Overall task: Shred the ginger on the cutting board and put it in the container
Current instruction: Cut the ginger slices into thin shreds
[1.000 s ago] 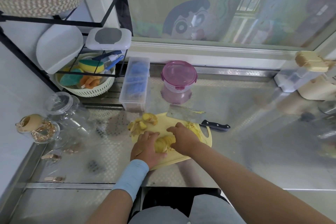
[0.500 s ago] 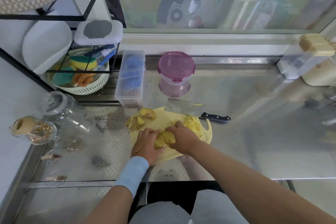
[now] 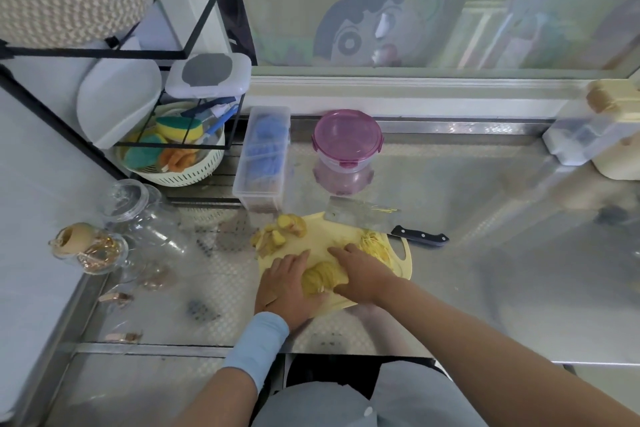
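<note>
Head view. Left grip [image 3: 287, 284] and right grip [image 3: 363, 274], both with fingers extended and clasping nothing, flank and touch a stack of ginger slices [image 3: 320, 277] near the front of the yellow board [image 3: 332, 236] on the steel bench [image 3: 485, 218]. Shreds [image 3: 375, 248] lie just beyond the right grip; uncut pieces [image 3: 280, 232] sit at the board's far-left corner. The cleaver [image 3: 360, 217] rests across its far edge. The container [image 3: 348, 142], purple lid on, stands beyond, apart from the board.

Cleaver [image 3: 360, 217] between cutting board [image 3: 332, 236] and lidded container [image 3: 347, 135]; bare counter [image 3: 502, 253] to the right.
</note>
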Tool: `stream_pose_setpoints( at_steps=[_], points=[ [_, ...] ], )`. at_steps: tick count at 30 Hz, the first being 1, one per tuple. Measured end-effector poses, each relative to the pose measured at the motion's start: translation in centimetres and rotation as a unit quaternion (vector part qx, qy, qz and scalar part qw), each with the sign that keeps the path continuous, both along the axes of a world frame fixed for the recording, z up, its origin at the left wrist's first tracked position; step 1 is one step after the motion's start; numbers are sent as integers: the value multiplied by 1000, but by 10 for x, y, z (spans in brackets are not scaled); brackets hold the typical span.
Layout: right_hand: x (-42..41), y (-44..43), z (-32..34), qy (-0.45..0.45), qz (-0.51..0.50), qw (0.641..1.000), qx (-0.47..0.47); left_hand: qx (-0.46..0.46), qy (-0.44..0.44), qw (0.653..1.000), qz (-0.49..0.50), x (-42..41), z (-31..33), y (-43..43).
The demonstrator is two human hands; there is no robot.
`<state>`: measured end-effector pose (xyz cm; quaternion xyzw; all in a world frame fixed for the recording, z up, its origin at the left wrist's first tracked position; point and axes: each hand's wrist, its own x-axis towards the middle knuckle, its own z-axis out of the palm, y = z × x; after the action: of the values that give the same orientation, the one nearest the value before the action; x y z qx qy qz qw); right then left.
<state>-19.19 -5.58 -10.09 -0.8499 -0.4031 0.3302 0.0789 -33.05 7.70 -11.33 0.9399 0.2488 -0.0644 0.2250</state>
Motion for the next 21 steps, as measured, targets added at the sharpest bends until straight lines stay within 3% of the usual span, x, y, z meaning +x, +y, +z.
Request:
stream_pose_setpoints(
  at_steps=[3, 8, 16, 19, 21],
  points=[
    [28, -14, 14, -31, -70, 997, 28, -6, -43, 999, 12, 20, 15, 1],
    [84, -41, 29, -94, -131, 987, 13, -5, -39, 998, -55, 88, 30, -8],
    [110, -57, 14, -117, -55, 988, -78, -61, 113, 986, -102, 150, 20, -20],
    [113, -55, 6, -122, -36, 990, -60, -78, 87, 990, -79, 149, 18, -13],
    [114, -55, 8, -133, -23, 989, -51, -77, 14, 995, -54, 143, 18, -6]
  ],
)
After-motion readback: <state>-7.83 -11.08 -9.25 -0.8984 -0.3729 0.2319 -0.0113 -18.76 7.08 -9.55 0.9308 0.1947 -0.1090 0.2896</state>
